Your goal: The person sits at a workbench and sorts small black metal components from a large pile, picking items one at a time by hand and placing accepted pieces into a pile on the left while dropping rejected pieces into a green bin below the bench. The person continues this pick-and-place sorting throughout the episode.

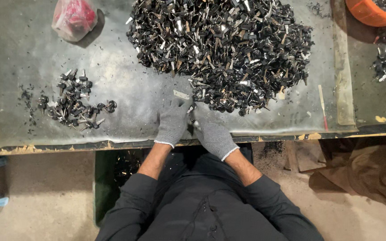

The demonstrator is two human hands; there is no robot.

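1. Across the upper part of the view lies the worktop (pixel 18 67), a grey, scuffed sheet strewn with dark crumbs, its near edge chipped.
2. On its middle and far side sits the big heap (pixel 222 49) of small black-and-silver metal parts, spreading almost to the near edge.
3. At the far right corner an orange tub (pixel 369 13) holds more of the same parts, and another scatter lies below it.
4. To the left rests the small pile (pixel 74 102) of the same parts, well apart from the heap.
5. At the far left corner stands a tied clear bag (pixel 73 18) with red contents.
6. The left hand (pixel 173 122), in a grey knit glove, rests at the near rim of the heap, fingers curled together and pointing into it; whether it pinches a part I cannot tell.
7. The right hand (pixel 215 138), gloved alike, lies just beside the left, fingers bent close; its grip is hidden.
8. Just beyond the left hand's fingertips lies a loose flat metal piece (pixel 181 94).
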